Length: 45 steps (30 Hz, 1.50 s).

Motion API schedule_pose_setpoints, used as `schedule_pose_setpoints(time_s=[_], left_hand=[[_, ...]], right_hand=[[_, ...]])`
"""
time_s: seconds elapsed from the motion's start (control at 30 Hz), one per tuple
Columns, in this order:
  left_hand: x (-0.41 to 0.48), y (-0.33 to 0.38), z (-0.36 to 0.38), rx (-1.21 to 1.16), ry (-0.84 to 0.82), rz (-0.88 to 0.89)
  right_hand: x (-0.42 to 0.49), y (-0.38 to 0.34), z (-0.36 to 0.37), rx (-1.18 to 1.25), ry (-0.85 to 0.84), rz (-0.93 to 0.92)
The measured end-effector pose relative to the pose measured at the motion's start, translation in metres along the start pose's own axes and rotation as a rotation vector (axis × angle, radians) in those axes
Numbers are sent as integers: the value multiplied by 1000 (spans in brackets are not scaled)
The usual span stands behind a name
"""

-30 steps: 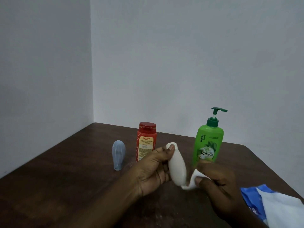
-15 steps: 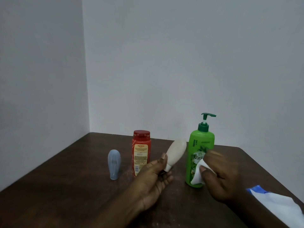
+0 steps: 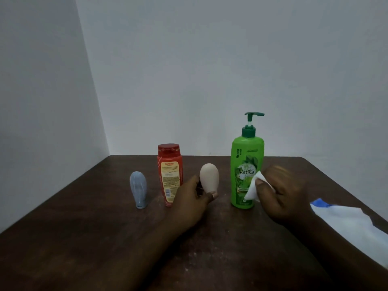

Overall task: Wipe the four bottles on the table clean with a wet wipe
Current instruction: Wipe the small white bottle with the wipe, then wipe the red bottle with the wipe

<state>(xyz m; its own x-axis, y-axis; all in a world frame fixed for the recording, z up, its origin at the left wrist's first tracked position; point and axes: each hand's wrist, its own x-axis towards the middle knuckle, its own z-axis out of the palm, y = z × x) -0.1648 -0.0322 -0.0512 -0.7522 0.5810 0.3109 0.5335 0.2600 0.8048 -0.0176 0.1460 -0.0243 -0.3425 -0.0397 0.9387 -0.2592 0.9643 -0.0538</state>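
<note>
Left hand (image 3: 193, 198) grip is pinching the cream bottle (image 3: 209, 178) low down, mid-counter. Right hand (image 3: 283, 194) grip is clamping the wet wipe (image 3: 253, 190) by the green bottle (image 3: 245, 164). Judgement: green one, red bottle (image 3: 169, 171) and grey bottle (image 3: 138, 189) are likely remaining.

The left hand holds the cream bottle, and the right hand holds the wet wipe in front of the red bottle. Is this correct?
No. In the head view the right hand holds the wet wipe in front of the green pump bottle, not the red bottle. The left hand does hold the cream bottle.
</note>
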Motion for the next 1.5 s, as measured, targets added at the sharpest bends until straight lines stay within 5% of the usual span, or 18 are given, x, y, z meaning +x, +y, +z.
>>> schedule_pose_setpoints(time_s=[0.27, 0.77, 1.13, 1.27, 1.37, 1.5], left_hand=[[8, -11, 5, 130, -83, -13], [-1, -13, 4, 17, -100, 17], [-32, 33, -16, -61, 177, 237], [-27, 47, -66, 46, 621, 558], [-7, 48, -96, 80, 736, 517], [15, 19, -109, 185, 638, 394]], right_hand=[[6, -5, -4, -92, -33, -172], [-1, 1, 0, -150, -181, -180], [-1, -6, 0, -184, -107, -227], [-4, -6, 10, -160, -194, -299], [17, -35, 20, -179, -351, -409], [60, -73, 49, 27, -459, 98]])
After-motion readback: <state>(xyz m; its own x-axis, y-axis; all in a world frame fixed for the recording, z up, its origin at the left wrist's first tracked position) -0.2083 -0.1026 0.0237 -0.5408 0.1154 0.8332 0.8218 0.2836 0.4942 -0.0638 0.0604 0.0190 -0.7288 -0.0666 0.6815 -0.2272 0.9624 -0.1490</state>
